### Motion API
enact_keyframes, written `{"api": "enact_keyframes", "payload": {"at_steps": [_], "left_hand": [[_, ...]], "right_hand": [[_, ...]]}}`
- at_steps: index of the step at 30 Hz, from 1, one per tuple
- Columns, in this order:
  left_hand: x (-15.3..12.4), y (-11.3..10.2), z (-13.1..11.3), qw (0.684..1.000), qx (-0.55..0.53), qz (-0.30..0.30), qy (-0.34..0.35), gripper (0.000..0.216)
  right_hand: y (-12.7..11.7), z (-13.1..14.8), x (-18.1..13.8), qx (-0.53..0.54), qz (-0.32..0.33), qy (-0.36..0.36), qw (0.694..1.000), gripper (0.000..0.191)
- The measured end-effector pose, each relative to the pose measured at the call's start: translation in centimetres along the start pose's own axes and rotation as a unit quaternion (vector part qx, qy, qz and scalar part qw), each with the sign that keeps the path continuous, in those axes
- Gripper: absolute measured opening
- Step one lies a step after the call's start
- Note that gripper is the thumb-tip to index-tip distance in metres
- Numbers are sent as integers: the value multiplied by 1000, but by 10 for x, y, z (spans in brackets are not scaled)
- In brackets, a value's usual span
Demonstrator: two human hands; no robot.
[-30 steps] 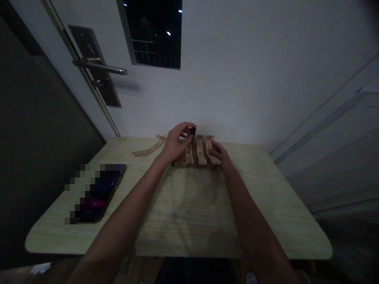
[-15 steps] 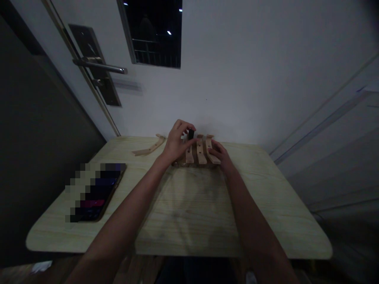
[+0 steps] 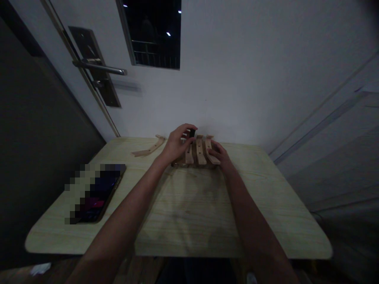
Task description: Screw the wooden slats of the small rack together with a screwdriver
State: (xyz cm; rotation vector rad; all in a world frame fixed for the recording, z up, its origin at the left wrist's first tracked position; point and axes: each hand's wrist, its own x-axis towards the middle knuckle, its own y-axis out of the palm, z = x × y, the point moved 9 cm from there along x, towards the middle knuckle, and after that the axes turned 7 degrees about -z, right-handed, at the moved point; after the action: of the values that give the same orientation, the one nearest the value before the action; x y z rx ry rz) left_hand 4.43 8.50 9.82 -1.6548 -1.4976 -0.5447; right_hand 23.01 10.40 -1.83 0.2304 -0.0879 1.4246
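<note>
My left hand (image 3: 177, 144) is closed around the black handle of a small screwdriver (image 3: 192, 133), held nearly upright. Its thin shaft points down at the left one of three curved wooden slats (image 3: 189, 157). The middle slat (image 3: 200, 152) and the right slat (image 3: 212, 154) lie beside it, with dark holes in them. All three rest across a brown wooden base (image 3: 179, 162), partly hidden by my left hand. My right hand (image 3: 221, 154) grips the right end of this piece, fingers against the right slat. The screwdriver's tip is too small to make out.
A loose curved wooden slat (image 3: 149, 150) lies to the left on the pale wooden table (image 3: 189, 221). A phone (image 3: 102, 193), partly pixelated, is at the table's left. Behind the table stands a white door with a metal handle (image 3: 103, 68) and a dark window.
The thumb and fingers of my left hand have shifted slightly around the screwdriver handle, the thumb drawn closer to it. My right hand stays on the right end of the wooden piece.
</note>
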Motion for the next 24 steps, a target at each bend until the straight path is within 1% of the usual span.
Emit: {"api": "enact_keyframes", "payload": {"at_steps": [5, 9, 12, 16, 19, 24], "left_hand": [[-2, 4, -4, 1000, -17, 27, -2, 34], [-3, 6, -6, 999, -21, 38, -7, 30], [-2, 4, -8, 1000, -3, 21, 3, 26], [-1, -1, -9, 999, 41, -20, 25, 28], [-1, -1, -5, 998, 57, -24, 23, 31], [-2, 0, -1, 999, 41, -16, 20, 32]], "right_hand": [[-1, -2, 1, 5, -2, 1, 1000, 56], [-1, -2, 2, 4, -2, -9, 1000, 55], [-2, -2, 3, -10, -4, -12, 1000, 54], [-1, -3, 3, -8, -3, -7, 1000, 55], [-2, -3, 3, -7, -4, 2, 1000, 56], [-2, -1, 1, -10, -5, 4, 1000, 55]]}}
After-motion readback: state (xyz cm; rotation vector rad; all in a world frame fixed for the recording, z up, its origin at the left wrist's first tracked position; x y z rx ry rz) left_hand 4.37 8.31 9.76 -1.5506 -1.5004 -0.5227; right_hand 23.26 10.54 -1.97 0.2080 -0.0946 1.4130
